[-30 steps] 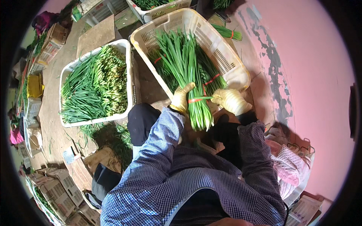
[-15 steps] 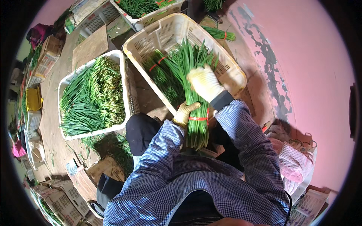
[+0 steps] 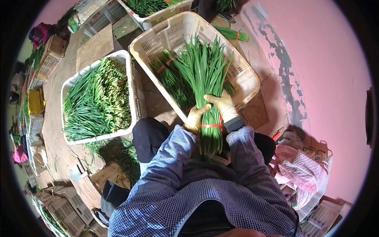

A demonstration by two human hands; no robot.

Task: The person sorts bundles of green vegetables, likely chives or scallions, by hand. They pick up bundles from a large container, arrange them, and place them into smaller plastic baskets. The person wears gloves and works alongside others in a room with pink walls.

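Observation:
A thick bundle of green chives, tied with a red band near its cut end, points away from me over a cream plastic crate. My left hand, in a yellowish glove, grips the bundle's left side just above the band. My right hand, gloved the same way, wraps the right side. Two smaller banded bundles lie in the crate to the left of the held one. My blue checked sleeves fill the lower middle.
A white crate heaped with loose green stalks sits to my left. Another crate of greens stands at the top. A tied bundle lies on the pink floor. Pink cloth lies at right; cardboard and boxes at lower left.
My right hand came back from the leaf tips down to the band, and both hands now clasp the bundle. The bundle's leaves have fanned out over the crate.

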